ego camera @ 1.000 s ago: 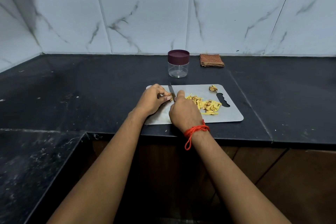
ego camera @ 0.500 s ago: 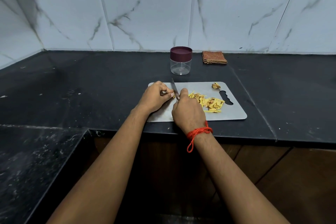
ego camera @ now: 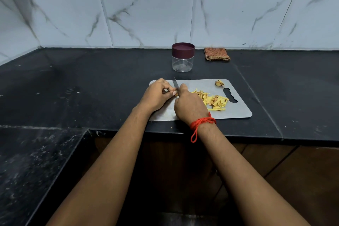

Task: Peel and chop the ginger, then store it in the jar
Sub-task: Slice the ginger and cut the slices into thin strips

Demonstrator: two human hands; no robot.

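The person is working on the left half of the cutting board (ego camera: 238,110), and everything else is sitting around that board. The left hand (ego camera: 156,95) is curling its fingers down and pinching a small ginger piece (ego camera: 176,94) against the board, probably so that it is not rolling under the blade. Just right of it, the right hand (ego camera: 189,104) is wrapping its fingers round the knife (ego camera: 175,85). The handle is hidden, and the blade is pointing toward the board's far edge. By my reading, the chopping is nearing its end.

The chopped ginger (ego camera: 214,100) is lying heaped on the board's right half, clear of the cutting spot. A brownish scrap (ego camera: 219,83) is sitting at the board's far right corner, likely set aside. The jar (ego camera: 182,60) is standing just beyond the board's far edge, lid on and seemingly empty, within reach for storing. A folded cloth (ego camera: 216,54) is lying farther back, right of the jar.

The board is resting near the front edge of a dark stone worktop (ego camera: 91,88), with marbled white wall tiles (ego camera: 146,15) rising behind.
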